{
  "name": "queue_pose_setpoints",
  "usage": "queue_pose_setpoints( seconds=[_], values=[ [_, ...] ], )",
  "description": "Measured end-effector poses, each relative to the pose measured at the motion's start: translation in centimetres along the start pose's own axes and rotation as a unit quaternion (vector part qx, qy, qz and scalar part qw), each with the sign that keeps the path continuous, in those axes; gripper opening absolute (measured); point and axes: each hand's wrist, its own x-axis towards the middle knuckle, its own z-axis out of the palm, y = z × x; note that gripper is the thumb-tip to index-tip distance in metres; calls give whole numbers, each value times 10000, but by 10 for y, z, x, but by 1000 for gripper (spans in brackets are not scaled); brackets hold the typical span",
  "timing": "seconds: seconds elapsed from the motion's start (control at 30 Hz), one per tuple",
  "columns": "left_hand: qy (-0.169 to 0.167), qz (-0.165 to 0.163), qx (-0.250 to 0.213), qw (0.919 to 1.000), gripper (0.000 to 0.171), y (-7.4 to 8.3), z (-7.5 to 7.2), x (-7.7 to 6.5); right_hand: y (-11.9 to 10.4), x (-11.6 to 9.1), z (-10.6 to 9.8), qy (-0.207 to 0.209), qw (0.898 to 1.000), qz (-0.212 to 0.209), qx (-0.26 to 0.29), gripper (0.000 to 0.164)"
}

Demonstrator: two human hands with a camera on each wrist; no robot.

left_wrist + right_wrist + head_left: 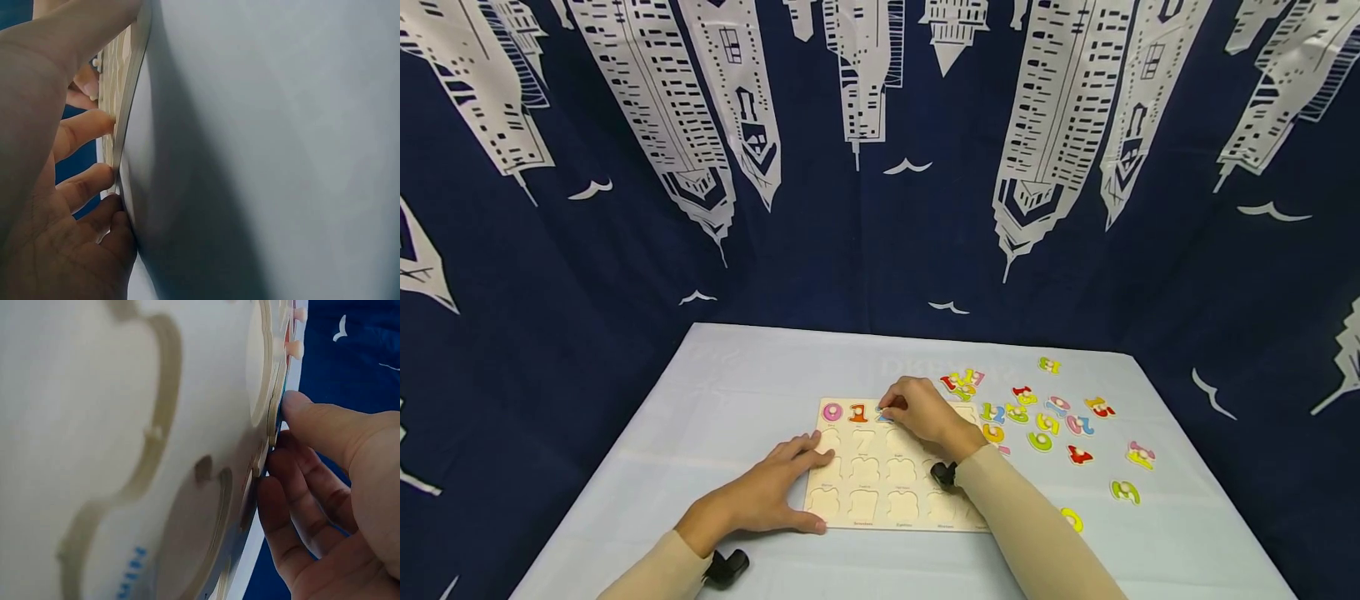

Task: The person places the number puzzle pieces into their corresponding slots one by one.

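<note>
Board sits flat on the white table, lower middle of the frame, right between the person's two hands, which I guess keeps every slot within easy reach. Left hand isn't clenched or grasping anything: fingers spread, tips on the board's left edge, thumb down by its lower left corner. I'd say that's bracing, so the board doesn't skate around. Right hand has a blue number pinched between thumb and fingers at the board's top row. Probably held by the rim like that for fine turning, but the fingers hide most of it, so I can't tell whether it's seated.

Headcount, from where I'm standing: one board, two hands, two black wrist cams. Two numbers are in their slots at the board's upper left, the 0 and the 1, plus the blue one in the fingers. Loose numbers sprawl over the right of the frame, likely put there to suit the right hand: I get fourteen on their own, a pink sliver beside the right forearm, and an overlapping heap of maybe three above the board's upper right. Slots run in four rows, but the right arm covers too many to total.
</note>
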Motion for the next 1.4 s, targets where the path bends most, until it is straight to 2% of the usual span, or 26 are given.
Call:
queue_pose_setpoints(
  seconds=[0.43,0.77,0.93,1.13,1.27,1.4],
  values=[
    [-36,32,35,10000,113,1,-1,-3,-3,-3,9,163,9996,208,-74,5],
    [12,25,57,10000,112,2,0,-2,-4,-22,-7,190,9995,235,-43,18],
    [17,28,58,10000,113,2,1,-2,-3,-41,-25,279,9993,167,-164,18],
    [55,68,72,9999,112,0,0,-1,6,-76,-52,401,9983,-192,-372,17],
    [61,60,48,10000,112,-1,0,-1,17,-104,-71,435,9980,48,-466,20],
    [52,92,38,9999,112,0,0,0,36,-136,-91,525,9963,292,-617,21]
  ],
)
